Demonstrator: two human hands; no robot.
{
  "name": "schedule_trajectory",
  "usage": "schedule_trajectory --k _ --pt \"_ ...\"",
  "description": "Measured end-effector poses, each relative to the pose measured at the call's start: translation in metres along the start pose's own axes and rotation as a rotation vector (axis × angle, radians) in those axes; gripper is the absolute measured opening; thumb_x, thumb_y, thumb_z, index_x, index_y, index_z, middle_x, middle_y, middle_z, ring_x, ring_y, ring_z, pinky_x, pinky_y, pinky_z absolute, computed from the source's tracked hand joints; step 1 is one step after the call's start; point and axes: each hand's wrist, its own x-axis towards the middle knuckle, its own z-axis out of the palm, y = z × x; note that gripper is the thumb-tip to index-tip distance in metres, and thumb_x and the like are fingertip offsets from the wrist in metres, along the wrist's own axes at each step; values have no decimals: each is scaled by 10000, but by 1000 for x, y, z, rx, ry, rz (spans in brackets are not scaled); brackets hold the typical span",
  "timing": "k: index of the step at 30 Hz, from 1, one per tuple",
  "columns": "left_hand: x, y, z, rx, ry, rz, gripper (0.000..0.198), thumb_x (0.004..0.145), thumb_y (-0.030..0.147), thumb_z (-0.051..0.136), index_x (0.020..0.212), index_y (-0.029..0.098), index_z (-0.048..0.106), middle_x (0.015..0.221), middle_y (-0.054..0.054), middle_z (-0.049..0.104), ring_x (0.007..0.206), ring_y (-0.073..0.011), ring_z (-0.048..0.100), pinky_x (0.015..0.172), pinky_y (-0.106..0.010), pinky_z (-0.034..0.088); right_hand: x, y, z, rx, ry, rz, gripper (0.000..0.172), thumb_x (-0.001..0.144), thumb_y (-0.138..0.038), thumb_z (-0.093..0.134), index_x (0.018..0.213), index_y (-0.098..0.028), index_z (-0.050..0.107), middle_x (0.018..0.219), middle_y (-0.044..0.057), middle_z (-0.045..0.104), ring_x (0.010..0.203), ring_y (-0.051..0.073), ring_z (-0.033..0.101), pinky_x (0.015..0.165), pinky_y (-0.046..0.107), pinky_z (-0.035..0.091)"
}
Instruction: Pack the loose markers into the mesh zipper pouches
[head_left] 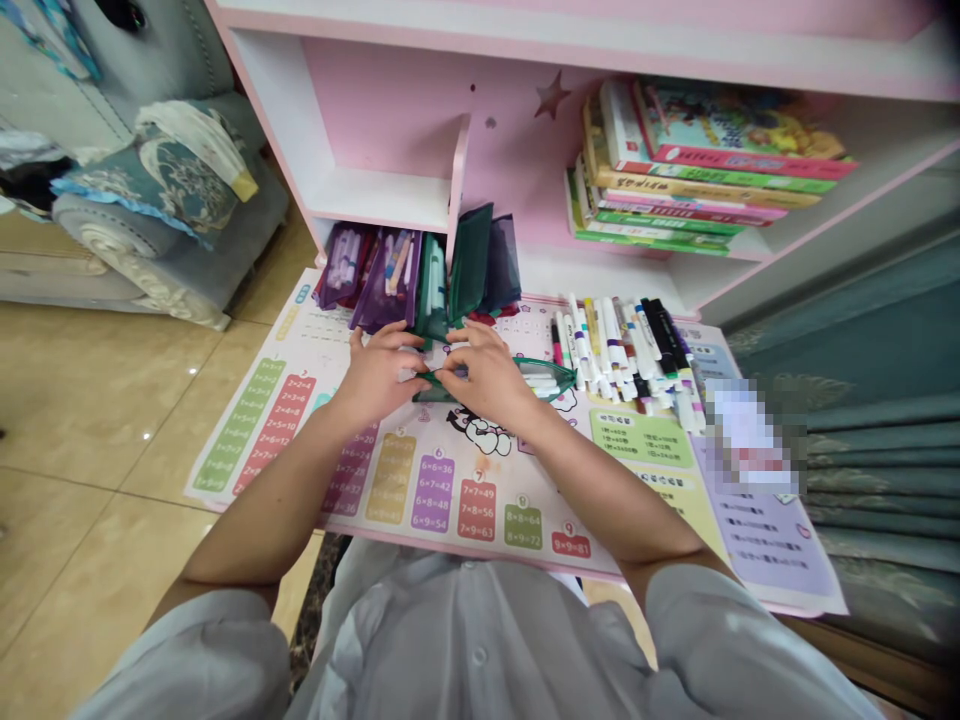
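My left hand (381, 372) pinches the left end of a green pouch (555, 378) that lies open over the desk mat. Close beside it, the fingers of my right hand (484, 368) are bent and closed on the pouch's near edge. White markers (541, 382) show inside the pouch, to the right of my right hand. Part of the pouch is hidden beneath my hands. Behind them, a purple pouch (386, 290) and a green pouch (433, 285) stand filled with markers. An upright dark green pouch (471, 262) leans near the divider.
A pile of loose markers (619, 345) covers the mat on the right. The printed mat (450, 460) spans the desk. Stacked books (697, 190) sit on the pink shelf (397, 195). A blurred pale object (754, 435) lies at the right edge, near a curtain (885, 400).
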Motion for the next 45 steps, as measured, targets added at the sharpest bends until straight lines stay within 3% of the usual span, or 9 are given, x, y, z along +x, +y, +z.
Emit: schedule_trajectory --k 10,45 --pt "1 -2 0 -23 7 5 68 747 230 819 770 279 778 1234 -34 725 1384 -345 483 1157 -698 185 6 7 -1 5 -43 -9 149 835 -227 685 698 -216 741 1251 68 666 1397 322 444 1196 525 320" --pt "0 -2 -3 -49 -5 -17 63 763 236 798 751 291 770 1238 -27 722 1383 -356 477 1150 -701 190 6 12 -12 17 -97 11 158 830 -237 650 682 -215 701 1285 87 657 1363 307 485 1144 558 361"
